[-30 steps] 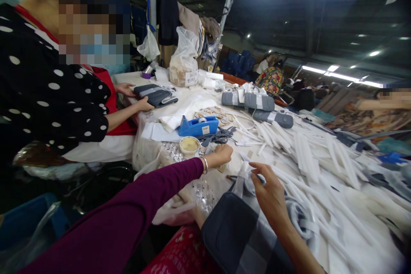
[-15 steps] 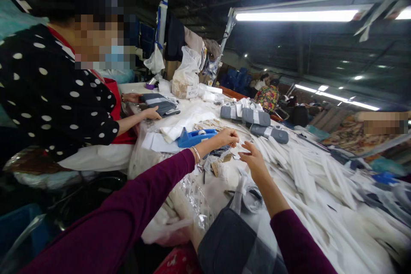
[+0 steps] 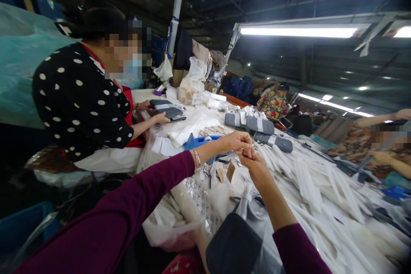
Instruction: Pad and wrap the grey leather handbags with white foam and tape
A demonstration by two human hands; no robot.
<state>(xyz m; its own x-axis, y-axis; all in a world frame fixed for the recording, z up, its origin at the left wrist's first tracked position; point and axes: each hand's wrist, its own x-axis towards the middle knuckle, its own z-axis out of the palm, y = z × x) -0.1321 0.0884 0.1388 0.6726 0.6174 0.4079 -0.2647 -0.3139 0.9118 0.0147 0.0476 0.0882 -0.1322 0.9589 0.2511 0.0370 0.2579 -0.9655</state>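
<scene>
My left hand (image 3: 240,142) and my right hand (image 3: 255,165) meet over the table, fingertips pinched together. Whatever is between them is too small to make out. Below and left of them lie a small brown card tag (image 3: 230,171) and other paper scraps. A blue tape dispenser (image 3: 192,141) stands behind my left forearm, partly covered by it. Close to my body, under my right forearm, a dark grey fabric item (image 3: 233,239) with rounded corners lies beside clear plastic and a pale band.
White strips (image 3: 305,180) cover the table's right side. Rolled dark grey items with pale bands (image 3: 259,125) lie farther back. A co-worker in a dotted top (image 3: 86,102) holds a grey folded item (image 3: 167,109) at the left. A white plastic bag (image 3: 192,81) stands behind.
My hands, apart half a second ago, have come together at the fingertips. The view has shifted, so the surroundings sit slightly lower and farther right.
</scene>
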